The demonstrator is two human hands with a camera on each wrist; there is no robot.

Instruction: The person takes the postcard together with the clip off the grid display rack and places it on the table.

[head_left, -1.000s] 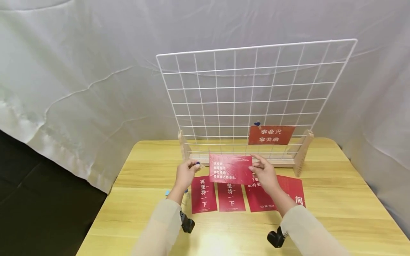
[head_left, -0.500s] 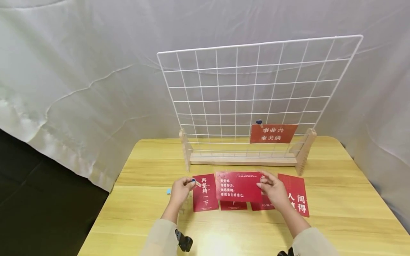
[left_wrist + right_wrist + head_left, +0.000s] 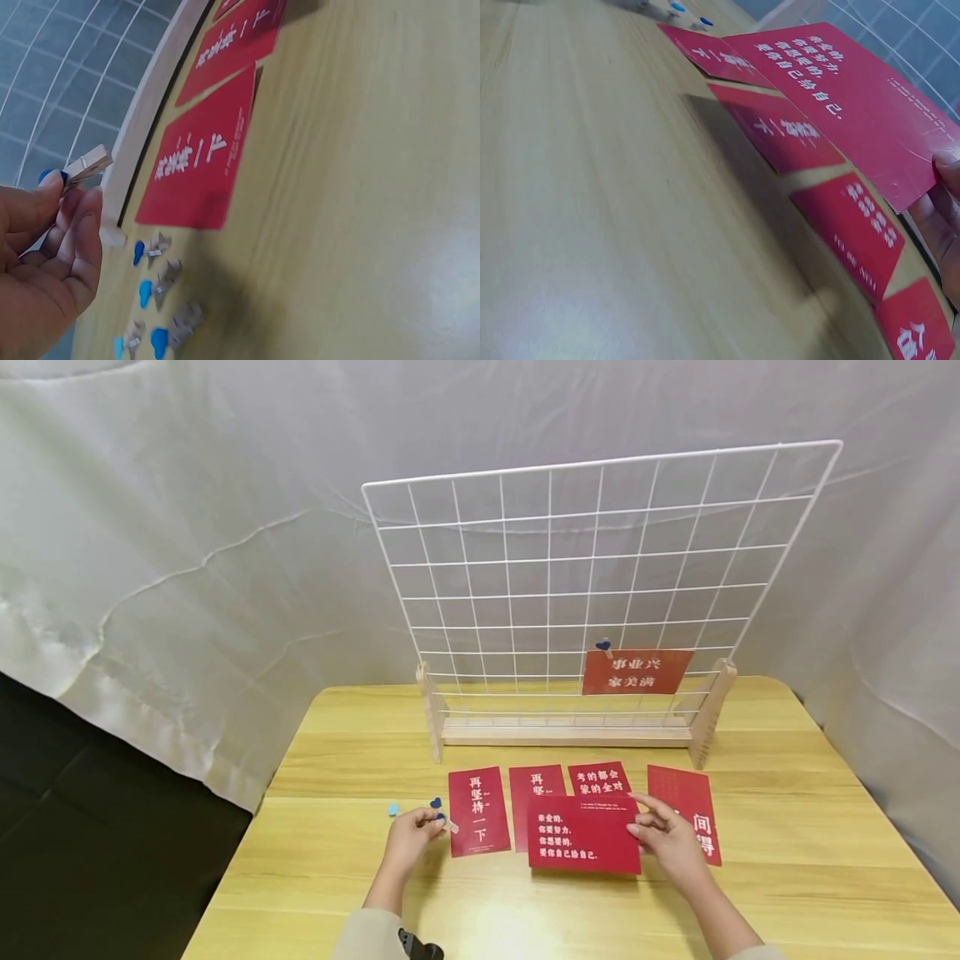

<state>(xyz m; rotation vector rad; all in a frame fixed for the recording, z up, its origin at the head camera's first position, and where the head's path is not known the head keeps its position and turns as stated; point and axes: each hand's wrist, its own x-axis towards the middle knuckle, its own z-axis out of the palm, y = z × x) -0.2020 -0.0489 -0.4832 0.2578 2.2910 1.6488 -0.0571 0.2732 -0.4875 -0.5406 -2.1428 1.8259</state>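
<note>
Between thumb and fingers, my left hand (image 3: pixel 408 841) pinches a small wooden clothespin (image 3: pixel 88 163) with a blue decoration. It hovers left of the leftmost red card (image 3: pixel 480 812), near several other clothespins (image 3: pixel 166 282) lying on the table. My right hand (image 3: pixel 670 841) grips the right edge of a red card with white writing (image 3: pixel 585 835). That card is held above the table and partly covers two cards lying behind it, one (image 3: pixel 536 781) to the left and one (image 3: pixel 600 778) to the right. Another red card (image 3: pixel 693 802) lies partly behind my right hand.
A white wire grid (image 3: pixel 550 556) stands in a wooden base (image 3: pixel 566 735) at the back of the table (image 3: pixel 315 860). A red card (image 3: pixel 637 672) hangs low on its right side, under a clothespin with a blue heart (image 3: pixel 603 645). Pale cloth (image 3: pixel 225 485) surrounds the table.
Both hands have come back from the grid toward the table's front. The right hand has brought its card nearer and rightward; the left, still pinching the clothespin, has moved left and down.
</note>
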